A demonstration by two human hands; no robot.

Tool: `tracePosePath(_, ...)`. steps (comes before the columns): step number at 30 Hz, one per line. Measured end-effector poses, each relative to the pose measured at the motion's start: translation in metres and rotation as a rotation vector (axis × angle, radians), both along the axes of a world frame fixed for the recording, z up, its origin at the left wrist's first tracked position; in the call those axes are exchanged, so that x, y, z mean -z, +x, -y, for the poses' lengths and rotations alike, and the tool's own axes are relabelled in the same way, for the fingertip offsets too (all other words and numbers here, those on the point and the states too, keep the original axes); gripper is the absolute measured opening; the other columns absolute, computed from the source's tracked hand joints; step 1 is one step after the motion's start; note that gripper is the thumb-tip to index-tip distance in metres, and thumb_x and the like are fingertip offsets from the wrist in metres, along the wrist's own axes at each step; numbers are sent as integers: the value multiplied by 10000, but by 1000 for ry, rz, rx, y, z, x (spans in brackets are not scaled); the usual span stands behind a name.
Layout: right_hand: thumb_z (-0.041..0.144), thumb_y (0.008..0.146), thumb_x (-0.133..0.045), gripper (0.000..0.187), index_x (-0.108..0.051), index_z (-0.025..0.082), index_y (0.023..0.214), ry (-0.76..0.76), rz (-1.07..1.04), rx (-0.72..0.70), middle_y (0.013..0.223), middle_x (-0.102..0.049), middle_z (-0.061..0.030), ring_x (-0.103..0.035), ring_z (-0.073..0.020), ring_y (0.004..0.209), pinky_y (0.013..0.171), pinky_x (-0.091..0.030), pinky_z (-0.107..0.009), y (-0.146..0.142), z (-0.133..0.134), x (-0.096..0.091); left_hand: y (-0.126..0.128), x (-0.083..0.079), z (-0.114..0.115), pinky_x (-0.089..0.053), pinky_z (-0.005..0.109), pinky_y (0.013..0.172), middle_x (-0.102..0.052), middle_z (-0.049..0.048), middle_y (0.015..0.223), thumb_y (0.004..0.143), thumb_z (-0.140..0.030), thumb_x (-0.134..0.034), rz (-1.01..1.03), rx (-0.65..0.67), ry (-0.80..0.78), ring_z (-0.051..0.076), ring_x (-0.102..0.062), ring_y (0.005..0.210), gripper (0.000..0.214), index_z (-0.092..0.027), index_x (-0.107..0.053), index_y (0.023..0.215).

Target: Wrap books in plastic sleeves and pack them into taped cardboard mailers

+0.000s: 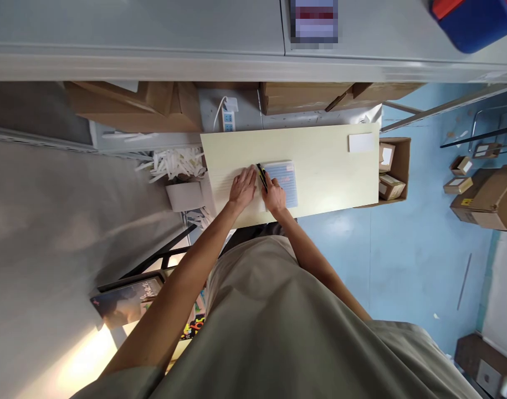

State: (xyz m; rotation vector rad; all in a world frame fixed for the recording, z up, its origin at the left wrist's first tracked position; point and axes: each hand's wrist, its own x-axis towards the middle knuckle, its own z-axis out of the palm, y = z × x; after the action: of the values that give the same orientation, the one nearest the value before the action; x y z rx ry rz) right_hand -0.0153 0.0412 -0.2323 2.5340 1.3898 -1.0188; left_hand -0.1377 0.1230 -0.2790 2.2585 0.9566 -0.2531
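Observation:
My left hand (243, 188) lies flat on the pale cream board (328, 166), its fingers stretched out. In my right hand (274, 197) is a black and yellow utility knife (261, 174), its front end pointing away from me beside my left fingertips. A stack of sheets with blue stripes (287, 180) lies partly under my right hand. Faint lined paper seems to lie beneath my left hand, but its edges are hard to make out. The knife's blade is too small to see.
A white card (360, 143) lies at the board's right end. Behind stand a power strip (229, 119) and cardboard boxes (305, 98) under a grey shelf (153, 66). Paper strips (176, 164) heap over a white bin (185, 197) at left. An open carton (406, 166) holds small boxes at right.

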Motion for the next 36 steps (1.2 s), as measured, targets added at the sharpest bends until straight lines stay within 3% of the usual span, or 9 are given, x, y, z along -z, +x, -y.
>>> tracePosePath(15,257,1197,-283,678,-243,235,1874,-23,44,-27,1531,-648,-220,-804,-324,1140,1006,-649,-436,-4,-3,8,-1,-5,-7,-336,595,1383,-280,167,1915,1040,-175,-453,6,40,-7,396,-287,1757,790,-114,-347,1821)
tracePosePath(24,188,1187,-311,677,-264,209,1862,-100,26,-95,1562,-627,-252,-798,-329,1191,1032,-643,-438,-8,15,-14,-3,0,-9,-339,644,1376,-299,181,1906,1039,-171,-461,42,30,-28,411,-303,1749,763,-111,-386,1796)
tracePosePath(36,101,1150,-400,672,-382,213,1812,-264,-5,-246,1521,-685,-259,-809,-308,1244,1025,-649,-388,-13,70,-56,1,13,-4,-319,663,1387,-274,180,1915,1018,-129,-471,18,13,5,415,-289,1741,801,-77,-341,1806)
